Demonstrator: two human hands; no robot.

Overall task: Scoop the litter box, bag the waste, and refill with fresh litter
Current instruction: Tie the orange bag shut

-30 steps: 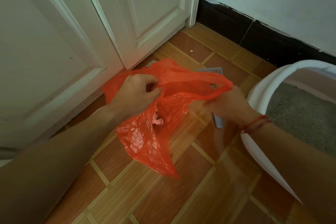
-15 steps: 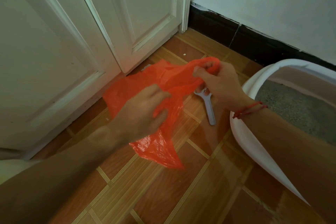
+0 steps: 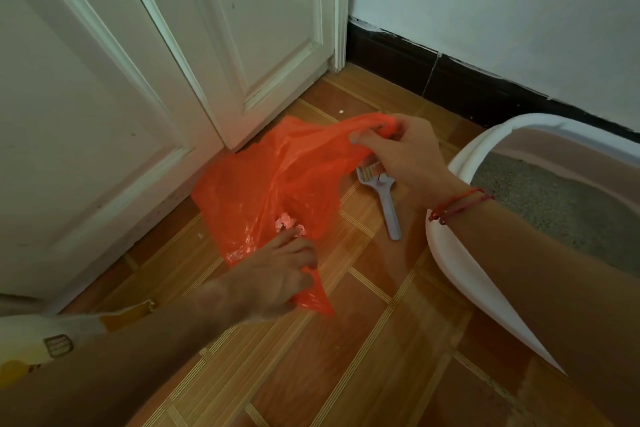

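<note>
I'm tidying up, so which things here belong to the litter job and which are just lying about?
For the job: thin orange plastic bag, held by left hand and right hand; grey plastic slotted scoop; white oval litter box; grey litter.
Lying about: white-and-yellow printed packet, purpose unclear; small white crumb.

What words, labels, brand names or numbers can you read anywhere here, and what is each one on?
On the yellow and white packet at lower left, a dark badge: it seems to carry lettering, too blurred to read.
On the orange bag, scoop, litter box and door: no text visible.
</note>
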